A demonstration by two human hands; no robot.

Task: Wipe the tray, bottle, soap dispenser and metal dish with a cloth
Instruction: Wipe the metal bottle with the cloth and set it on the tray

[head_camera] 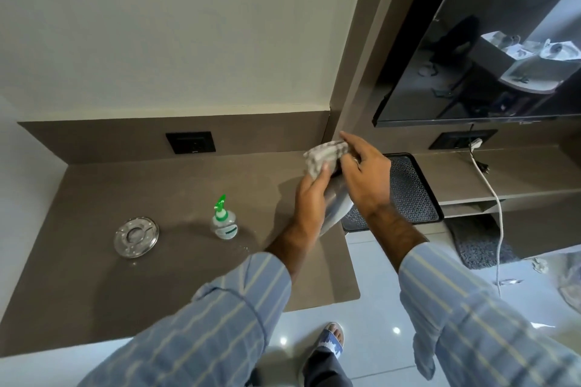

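I am looking at a room in a home or a hotel, most likely a living room or bedroom. A dark television (pixel 490 41) hangs on a brown panel beside a plain pale wall (pixel 157 25), and a brown built-in surface (pixel 157 276) runs below it with black wall sockets (pixel 190 142) set in its back edge. The floor (pixel 377 261) is glossy pale tile, a grey mat (pixel 481 242) lies on it, and a foot in a house slipper (pixel 331 339) stands there.

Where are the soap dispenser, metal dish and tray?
soap dispenser (pixel 224 223): head view, clear body.
metal dish (pixel 136 236): head view, centre of dish.
tray (pixel 412 188): head view, patterned black base.
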